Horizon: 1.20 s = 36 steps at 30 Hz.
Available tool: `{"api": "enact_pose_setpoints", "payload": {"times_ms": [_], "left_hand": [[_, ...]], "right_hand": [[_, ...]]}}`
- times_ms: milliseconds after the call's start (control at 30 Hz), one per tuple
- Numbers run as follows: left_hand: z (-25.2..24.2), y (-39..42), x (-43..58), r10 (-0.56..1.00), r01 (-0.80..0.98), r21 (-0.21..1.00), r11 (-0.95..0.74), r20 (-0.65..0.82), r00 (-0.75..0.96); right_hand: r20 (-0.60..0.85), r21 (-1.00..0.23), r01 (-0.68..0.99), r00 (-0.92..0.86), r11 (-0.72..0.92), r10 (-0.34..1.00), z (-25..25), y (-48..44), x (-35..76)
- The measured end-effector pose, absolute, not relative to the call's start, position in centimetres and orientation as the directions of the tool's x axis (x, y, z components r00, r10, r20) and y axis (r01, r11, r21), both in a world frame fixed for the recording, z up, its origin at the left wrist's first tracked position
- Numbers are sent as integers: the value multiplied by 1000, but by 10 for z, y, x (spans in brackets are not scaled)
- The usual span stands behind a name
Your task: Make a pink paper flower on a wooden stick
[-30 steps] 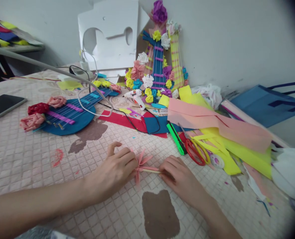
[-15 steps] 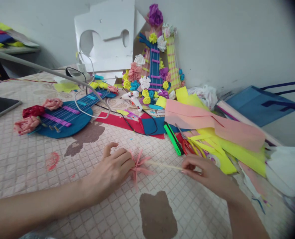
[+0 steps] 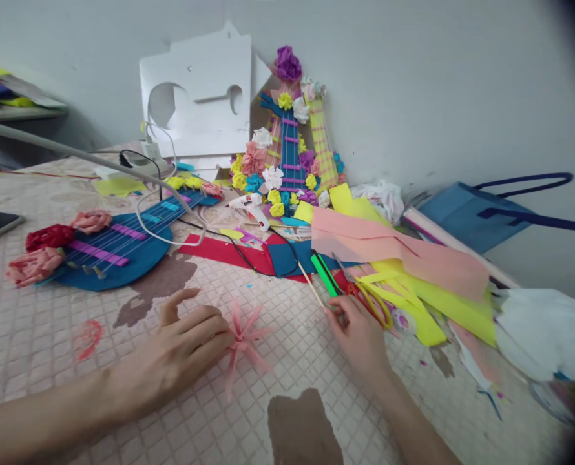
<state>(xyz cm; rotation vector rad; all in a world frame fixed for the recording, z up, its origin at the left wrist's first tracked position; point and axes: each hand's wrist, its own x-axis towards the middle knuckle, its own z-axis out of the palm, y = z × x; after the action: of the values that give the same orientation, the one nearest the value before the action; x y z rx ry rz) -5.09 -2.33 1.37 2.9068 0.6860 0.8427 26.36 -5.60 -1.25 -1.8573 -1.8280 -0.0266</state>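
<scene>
My left hand (image 3: pixel 190 345) is closed at its fingertips on a pink paper flower (image 3: pixel 243 341), whose thin petals spread out to the right over the tiled-pattern tablecloth. Between the thumb and fingers of my right hand (image 3: pixel 358 329) is a thin pale stick (image 3: pixel 311 284), slanting up and to the left. That hand is beside a green cutter (image 3: pixel 325 274) and scissors with red and yellow handles (image 3: pixel 377 303). The flower and the stick are apart.
A blue paper guitar (image 3: pixel 123 248) with roses lies at the left. Behind are a white glue gun (image 3: pixel 251 208) with its cord, flower-covered guitars (image 3: pixel 290 152) and a white foam board (image 3: pixel 195 97). Pink sheets (image 3: pixel 398 248) and yellow sheets (image 3: pixel 430 323) lie to the right.
The stick in my right hand has swung from pointing at the flower to slanting up, away from it. The view has shifted, and my left hand still holds the flower.
</scene>
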Motion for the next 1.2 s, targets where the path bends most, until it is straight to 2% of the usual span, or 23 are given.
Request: {"api": "enact_pose_setpoints", "payload": {"times_ms": [167, 367, 567, 733, 867, 1033, 1200], "left_hand": [[13, -14, -60, 380, 377, 114, -919, 509, 772], [8, -17, -65, 434, 382, 209, -900, 504, 747], [3, -18, -64, 437, 335, 283, -899, 519, 735], [2, -17, -66, 455, 321, 332, -887, 503, 735], [-1, -16, -68, 467, 333, 338, -880, 496, 732], [-2, -15, -65, 456, 320, 339, -885, 490, 743], [0, -16, -61, 484, 366, 322, -873, 483, 730]], "right_hand": [[380, -465, 870, 27, 166, 924, 3, -28, 254], [432, -461, 830, -99, 314, 896, 21, 80, 222], [384, -478, 819, -130, 317, 914, 10, 185, 181], [275, -594, 750, -150, 290, 950, -1, 217, 161], [275, -724, 630, -113, 282, 955, 4, 210, 161], [310, -841, 457, -34, 291, 950, 34, 176, 174], [400, -912, 115, 25, 395, 916, 61, 146, 186]]}}
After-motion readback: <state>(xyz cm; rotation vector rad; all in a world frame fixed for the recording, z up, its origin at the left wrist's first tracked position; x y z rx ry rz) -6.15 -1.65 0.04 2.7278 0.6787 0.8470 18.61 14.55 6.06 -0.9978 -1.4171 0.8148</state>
